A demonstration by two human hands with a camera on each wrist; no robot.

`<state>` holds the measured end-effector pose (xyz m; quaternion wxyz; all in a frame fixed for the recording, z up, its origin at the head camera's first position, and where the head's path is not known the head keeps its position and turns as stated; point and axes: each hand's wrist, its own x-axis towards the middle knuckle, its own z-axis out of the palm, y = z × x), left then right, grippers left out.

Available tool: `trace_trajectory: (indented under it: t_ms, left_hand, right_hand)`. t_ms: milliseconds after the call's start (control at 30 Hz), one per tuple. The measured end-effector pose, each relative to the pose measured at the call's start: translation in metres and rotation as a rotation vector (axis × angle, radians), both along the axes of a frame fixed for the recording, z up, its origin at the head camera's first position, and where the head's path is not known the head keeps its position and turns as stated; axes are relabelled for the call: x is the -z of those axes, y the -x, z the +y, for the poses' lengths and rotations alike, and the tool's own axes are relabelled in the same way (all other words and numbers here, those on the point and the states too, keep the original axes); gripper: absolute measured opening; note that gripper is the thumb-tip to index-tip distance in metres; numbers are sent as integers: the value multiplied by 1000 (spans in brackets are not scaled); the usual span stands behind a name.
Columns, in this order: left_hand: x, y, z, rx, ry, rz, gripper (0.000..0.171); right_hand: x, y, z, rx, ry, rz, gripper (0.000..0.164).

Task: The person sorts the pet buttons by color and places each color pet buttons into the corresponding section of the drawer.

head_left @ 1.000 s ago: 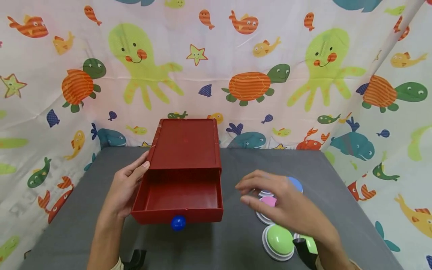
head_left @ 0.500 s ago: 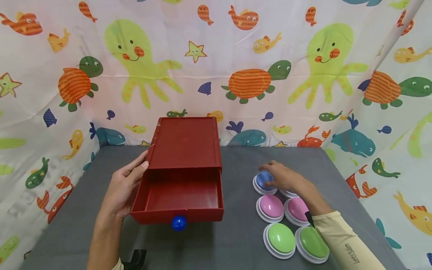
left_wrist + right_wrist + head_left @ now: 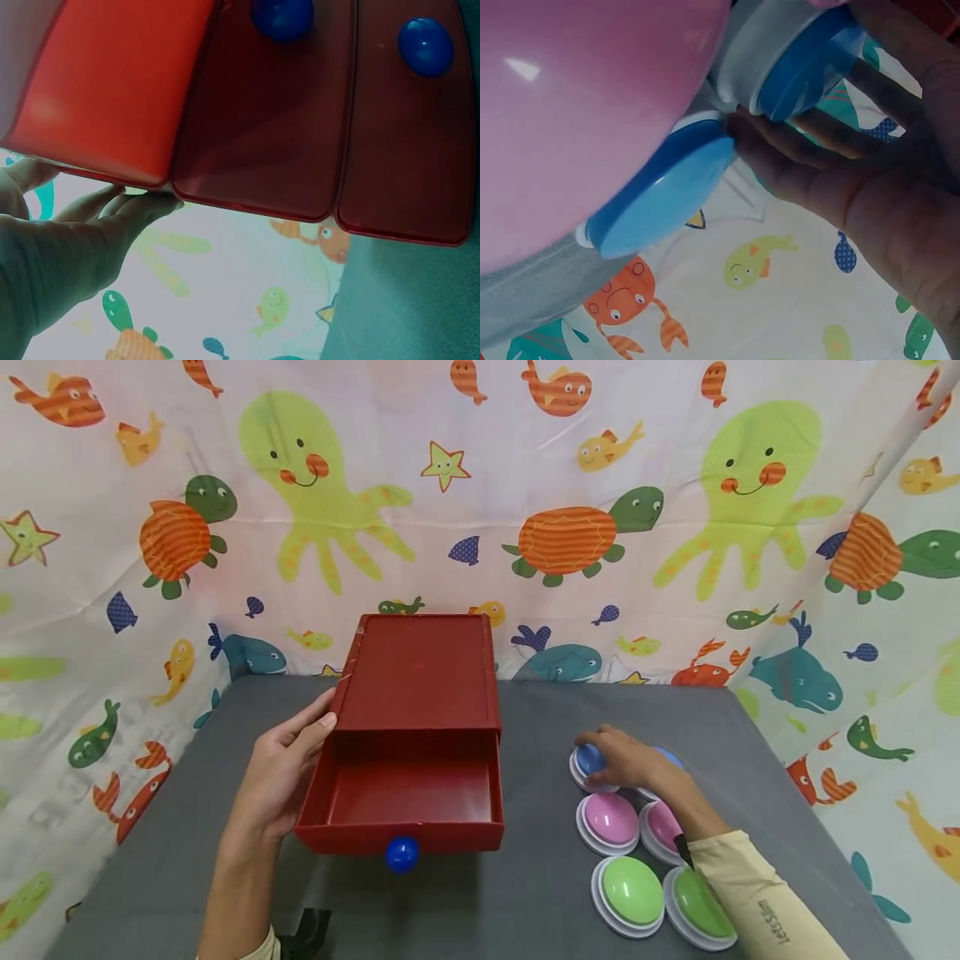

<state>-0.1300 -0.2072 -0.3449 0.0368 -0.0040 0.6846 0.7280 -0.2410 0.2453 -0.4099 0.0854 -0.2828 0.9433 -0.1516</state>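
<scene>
A red box of small drawers stands at mid-table with its top drawer pulled out, the inside bare. The drawer has a round blue knob; two closed drawers with blue knobs show below in the left wrist view. My left hand rests against the box's left side, fingers fairly straight, thumb near the top front edge. To the right, my right hand holds a blue push button by its white base, thumb and fingers on either side. A second blue push button sits partly behind that hand.
Nearer me stand two pink push buttons, one at left and one partly behind my wrist. Two green push buttons form the front row. A cloth printed with sea animals hangs behind the grey table.
My right hand has moved from over the nearer buttons to the far-left blue button, its fingers settling round it. My left hand has stayed at the box. The head view has shifted slightly.
</scene>
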Motion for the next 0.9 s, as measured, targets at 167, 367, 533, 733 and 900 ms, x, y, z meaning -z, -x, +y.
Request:
trace_trajectory:
  t_ms: [167,367,533,733,900]
  left_hand:
    - [-2,1,3,-17,9,-24,61]
    - [-3,0,1,-25,17,-7,61]
    - [-2,1,-1,-17,-19,-5,61]
    - [-2,3,-3,-36,-10,-5,61]
    - [-3,2,-3,-49,1,-18,63]
  right_hand:
    - [-19,-6,0,51,34,106,60]
    - [-70,-32,-11,167,139,171,63]
    - [-113,-65,-35,187,245,235,62]
    - [-145,-97,-81,78,335,280,59]
    - [-161,-117,-126,-81,314,283,59]
